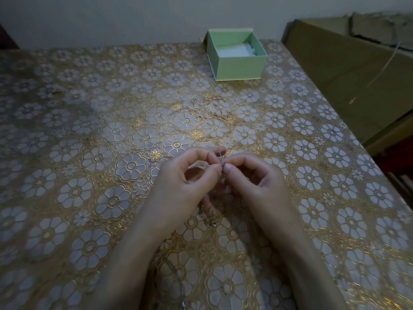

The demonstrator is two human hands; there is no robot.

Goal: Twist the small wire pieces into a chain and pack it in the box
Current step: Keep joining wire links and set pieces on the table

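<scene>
While both hands [220,175] pinch it, the wire piece [221,163] stands upright.

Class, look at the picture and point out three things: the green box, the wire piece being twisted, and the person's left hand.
green box [240,66], head view, on its front wall.
wire piece [221,158], head view, on the strand above the pinching fingers.
left hand [187,186], head view, on the back of the hand.

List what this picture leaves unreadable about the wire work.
- Head view: wire piece, thin and dim, pinched between left hand and right hand; its twist is unreadable.
- Chain: mostly hidden under the hands.
- Green box: white contents indistinct.
</scene>
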